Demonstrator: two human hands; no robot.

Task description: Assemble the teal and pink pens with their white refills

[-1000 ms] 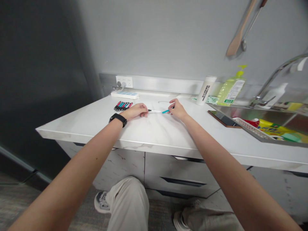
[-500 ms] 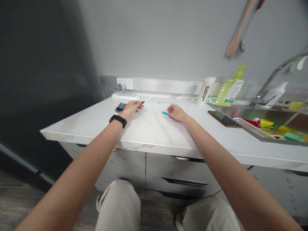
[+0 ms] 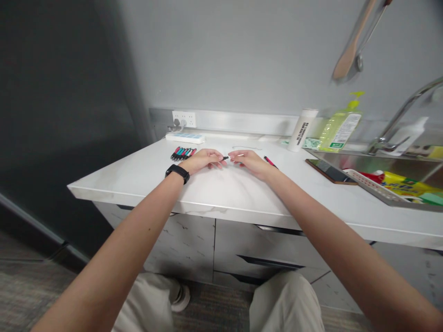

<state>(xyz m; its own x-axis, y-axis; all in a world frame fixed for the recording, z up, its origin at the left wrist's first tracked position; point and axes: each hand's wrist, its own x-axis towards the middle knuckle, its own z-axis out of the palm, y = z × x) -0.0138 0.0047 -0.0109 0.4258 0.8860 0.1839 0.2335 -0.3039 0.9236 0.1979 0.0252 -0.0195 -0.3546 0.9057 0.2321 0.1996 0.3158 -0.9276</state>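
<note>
thin pen refill (image 3: 232, 157) pinched end to end, left hand (image 3: 204, 160) and right hand (image 3: 251, 162), above counter (image 3: 138, 184)
fingertips of both hands pressed onto it; pen row (image 3: 182, 153) left of refill, red pen (image 3: 270, 161) right of refill, power strip (image 3: 185, 138) behind refill

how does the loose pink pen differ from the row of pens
The slim pink pen lies alone beside the right hand, while the row of teal, pink and black pens sits beside the left hand. The pink pen is one; the row is several, packed side by side. Both lie flat on the white marble countertop.
</note>
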